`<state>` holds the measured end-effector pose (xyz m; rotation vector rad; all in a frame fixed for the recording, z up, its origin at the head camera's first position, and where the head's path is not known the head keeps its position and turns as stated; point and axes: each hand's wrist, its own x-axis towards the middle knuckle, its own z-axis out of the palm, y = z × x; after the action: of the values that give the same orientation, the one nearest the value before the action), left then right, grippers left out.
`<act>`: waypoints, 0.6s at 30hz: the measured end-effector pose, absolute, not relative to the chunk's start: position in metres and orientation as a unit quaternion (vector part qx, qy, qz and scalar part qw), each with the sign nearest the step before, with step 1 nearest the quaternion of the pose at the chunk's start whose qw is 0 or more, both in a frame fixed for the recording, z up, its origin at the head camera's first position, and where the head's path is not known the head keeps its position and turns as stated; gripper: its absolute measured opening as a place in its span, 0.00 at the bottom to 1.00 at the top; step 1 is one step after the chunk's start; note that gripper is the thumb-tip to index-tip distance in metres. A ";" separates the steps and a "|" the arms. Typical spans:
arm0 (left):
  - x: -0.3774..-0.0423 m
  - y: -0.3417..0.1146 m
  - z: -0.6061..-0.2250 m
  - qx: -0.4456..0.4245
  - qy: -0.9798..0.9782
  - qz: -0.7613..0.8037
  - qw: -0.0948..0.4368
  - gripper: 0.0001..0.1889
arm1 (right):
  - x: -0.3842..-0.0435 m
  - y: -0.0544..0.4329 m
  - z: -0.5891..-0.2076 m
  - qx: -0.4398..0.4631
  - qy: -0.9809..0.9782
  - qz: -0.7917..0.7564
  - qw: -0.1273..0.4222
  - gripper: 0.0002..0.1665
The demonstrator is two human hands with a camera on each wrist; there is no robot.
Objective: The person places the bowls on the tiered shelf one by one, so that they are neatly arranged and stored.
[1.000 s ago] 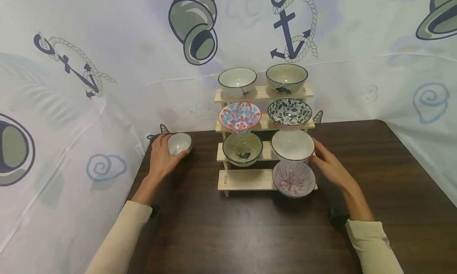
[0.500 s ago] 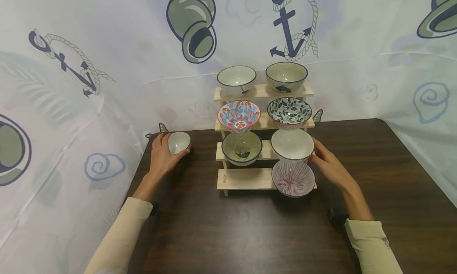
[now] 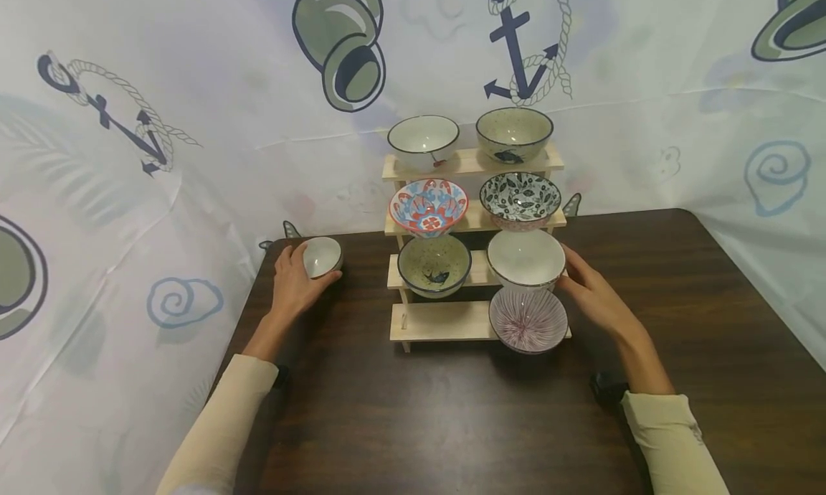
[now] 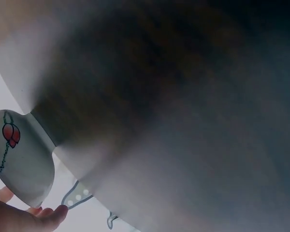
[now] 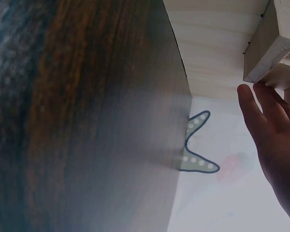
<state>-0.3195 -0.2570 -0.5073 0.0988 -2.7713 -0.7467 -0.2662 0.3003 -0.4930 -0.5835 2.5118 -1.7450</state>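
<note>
At the table's back left, my left hand (image 3: pixel 293 287) grips a small white bowl (image 3: pixel 323 257), its thumb on the near side and fingers at the left rim. A red flower with a dark stem decorates this bowl's outside in the left wrist view. My right hand (image 3: pixel 596 298) is at the right side of a larger white bowl (image 3: pixel 525 258) on a stepped wooden stand (image 3: pixel 439 321). In the right wrist view its fingers (image 5: pixel 268 113) extend fairly straight, tips right at the end of a wooden shelf. The larger white bowl is out of that view.
A purple-streaked bowl (image 3: pixel 528 321) sits on the lowest shelf, right side. Above stand a speckled green bowl (image 3: pixel 435 265), a red-and-blue patterned bowl (image 3: pixel 429 206), a black-and-white leaf bowl (image 3: pixel 520 199) and two top-shelf bowls. A printed cloth (image 3: pixel 413 43) hangs behind the dark table (image 3: pixel 413 416).
The head view has shifted slightly, so the scene sits a little higher and further left. Both hands keep their places at the bowls.
</note>
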 end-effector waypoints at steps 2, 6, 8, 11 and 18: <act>-0.321 -0.257 -0.508 0.038 -0.956 -0.259 0.131 0.53 | -0.266 0.300 -0.493 -0.185 0.809 -0.557 0.013 0.40; -0.323 -0.257 -0.510 0.041 -0.956 -0.263 0.125 0.54 | -0.266 0.301 -0.492 -0.180 0.816 -0.550 0.014 0.40; -0.324 -0.257 -0.510 0.042 -0.956 -0.265 0.123 0.54 | -0.266 0.301 -0.493 -0.180 0.816 -0.549 0.014 0.40; -0.327 -0.255 -0.509 0.045 -0.956 -0.265 0.120 0.54 | -0.266 0.301 -0.493 -0.179 0.817 -0.549 0.015 0.40; -0.331 -0.255 -0.508 0.046 -0.952 -0.274 0.125 0.51 | -0.265 0.299 -0.493 -0.180 0.815 -0.550 0.013 0.40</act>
<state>-0.3314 -0.2551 -0.5079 0.1353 -2.7755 -0.7993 -0.2648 0.2987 -0.4926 -0.5608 2.5402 -1.7136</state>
